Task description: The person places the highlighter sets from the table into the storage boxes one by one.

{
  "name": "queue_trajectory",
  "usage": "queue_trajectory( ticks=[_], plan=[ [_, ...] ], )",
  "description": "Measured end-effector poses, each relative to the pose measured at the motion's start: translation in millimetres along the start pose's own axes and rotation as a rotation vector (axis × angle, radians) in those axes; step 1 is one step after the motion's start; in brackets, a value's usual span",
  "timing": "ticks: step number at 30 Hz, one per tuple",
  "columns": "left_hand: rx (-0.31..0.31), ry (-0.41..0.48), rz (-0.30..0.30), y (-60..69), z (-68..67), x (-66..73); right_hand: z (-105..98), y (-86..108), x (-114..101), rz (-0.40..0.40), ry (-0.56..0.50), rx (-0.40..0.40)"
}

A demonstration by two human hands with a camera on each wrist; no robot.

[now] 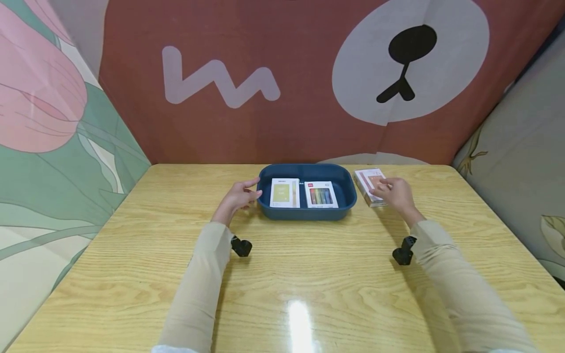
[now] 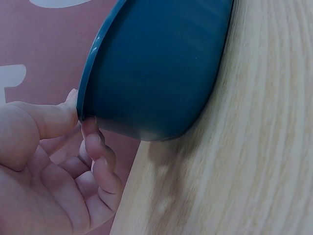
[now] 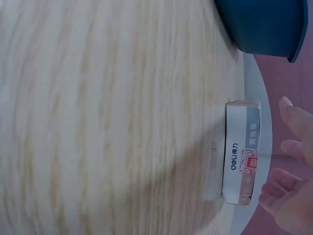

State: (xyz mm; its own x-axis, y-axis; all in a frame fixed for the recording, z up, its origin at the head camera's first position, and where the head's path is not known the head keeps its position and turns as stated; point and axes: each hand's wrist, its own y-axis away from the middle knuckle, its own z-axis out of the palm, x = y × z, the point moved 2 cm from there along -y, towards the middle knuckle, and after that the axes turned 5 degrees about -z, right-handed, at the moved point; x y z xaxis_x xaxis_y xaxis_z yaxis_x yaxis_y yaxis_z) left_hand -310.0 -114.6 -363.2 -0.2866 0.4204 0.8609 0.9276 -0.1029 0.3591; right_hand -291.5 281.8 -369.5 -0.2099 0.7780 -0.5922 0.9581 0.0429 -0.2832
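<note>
A dark blue plastic tray [image 1: 304, 214] stands on the table. My left hand [image 1: 240, 197] pinches its left rim between thumb and fingers; the left wrist view shows the thumb over the rim and fingertips beneath it. Inside lie a white box with a yellow-green panel [image 1: 284, 193] and a white box with a window onto coloured sticks [image 1: 321, 195]. Right of the tray is a flat highlighter box [image 3: 238, 154] marked "deli", white with an orange panel. Just above it is my right hand [image 1: 396, 195], its fingers loosely bent and apart from the box in the right wrist view.
The light wooden table [image 1: 309, 264] meets a red-brown printed cloth wall [image 1: 247, 132] close behind the tray. Floral cloth panels [image 1: 44, 162] rise at both sides. Black wrist cameras [image 1: 241, 246] hang under both forearms.
</note>
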Motion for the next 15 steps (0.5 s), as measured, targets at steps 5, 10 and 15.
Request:
queue_trajectory(
  ticks=[5, 10, 15],
  plan=[
    [-0.002, 0.001, -0.001, 0.1, 0.3, 0.4, 0.7, -1.5, 2.4, 0.000, 0.038, -0.036],
    [-0.004, 0.002, 0.007, 0.5, 0.3, 0.6, 3.4, -3.3, 4.5, 0.014, 0.093, -0.103],
    [-0.009, 0.009, 0.011, 1.6, 0.8, 0.6, 6.1, -3.7, 7.3, 0.028, 0.119, -0.126]
  ],
)
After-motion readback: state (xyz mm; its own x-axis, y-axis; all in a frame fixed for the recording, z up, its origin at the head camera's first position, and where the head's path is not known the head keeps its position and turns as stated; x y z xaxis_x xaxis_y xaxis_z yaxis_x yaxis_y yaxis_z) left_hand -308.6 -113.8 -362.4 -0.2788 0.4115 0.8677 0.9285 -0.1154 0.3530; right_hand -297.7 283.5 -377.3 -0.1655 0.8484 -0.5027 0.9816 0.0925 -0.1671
